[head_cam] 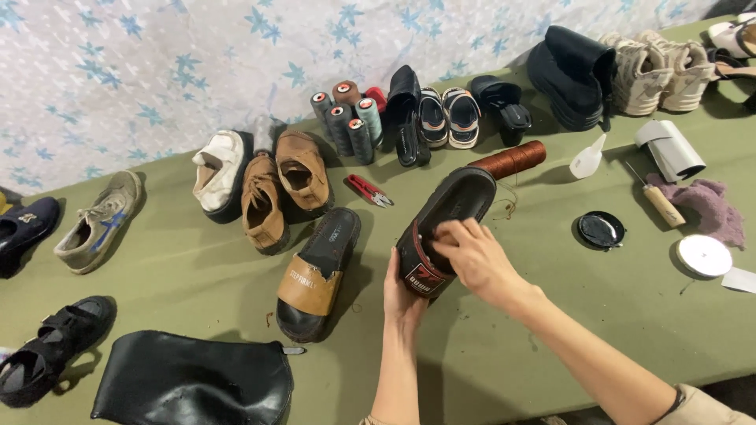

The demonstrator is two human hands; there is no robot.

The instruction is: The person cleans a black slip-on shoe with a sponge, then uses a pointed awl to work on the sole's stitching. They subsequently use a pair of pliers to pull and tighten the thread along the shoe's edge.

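I held the black slide sandal with the red-edged strap (442, 228) above the olive-green cloth-covered table (622, 315), near the middle of the work surface, its toe end tilted away from me. My left hand (402, 295) supported the near end from below, fingers curled up against the side of the sole and closed on it. My right hand (472, 256) lay over the strap from the right, fingers bent and pressed together on the strap's top edge; thumb position could not be determined.

Just left of the held sandal lay its mate, a black slide sandal with a tan strap (319, 271), flat on the table, apart from my hands. Beyond the held sandal's toe lay a spool of reddish-brown thread (510, 159) on its side, with a small red-handled thread snip (368, 190) to its left. Further left stood a pair of tan suede shoes (282, 189) and a white shoe (220, 169) just beside them. Behind these stood a cluster of grey-green thread cones (346, 118).

To the right of the held sandal lay a round black tin lid (601, 230), a wooden-handled awl (660, 201), a mauve rag (709, 206) and a white tape roll (704, 256). At the near left edge lay a black leather sheet (193, 382) and a black strapped sandal (51, 346).
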